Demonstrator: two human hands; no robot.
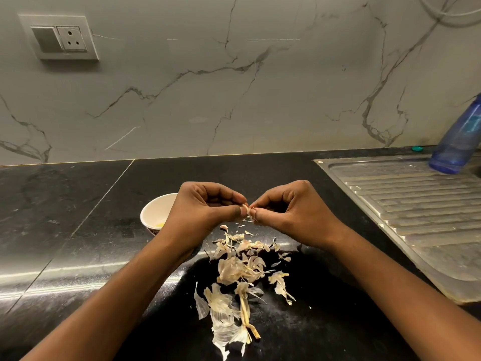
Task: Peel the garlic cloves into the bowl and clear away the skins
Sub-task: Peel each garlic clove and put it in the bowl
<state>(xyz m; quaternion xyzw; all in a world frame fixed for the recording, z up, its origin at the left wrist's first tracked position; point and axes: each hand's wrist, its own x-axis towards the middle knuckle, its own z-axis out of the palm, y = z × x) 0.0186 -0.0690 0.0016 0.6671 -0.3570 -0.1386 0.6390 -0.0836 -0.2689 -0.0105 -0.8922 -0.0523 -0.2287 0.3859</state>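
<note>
One clove (247,211) between left hand (205,211), right hand (294,213), one bowl (155,207)

The left forearm (122,290) and right forearm (390,280) reach forward and converge just right of the bowl (153,208). The left hand (205,209) overlaps the bowl's right side, with the right hand (291,212) farther right; both have curled fingers and pinch one garlic clove (248,211) between them
</note>
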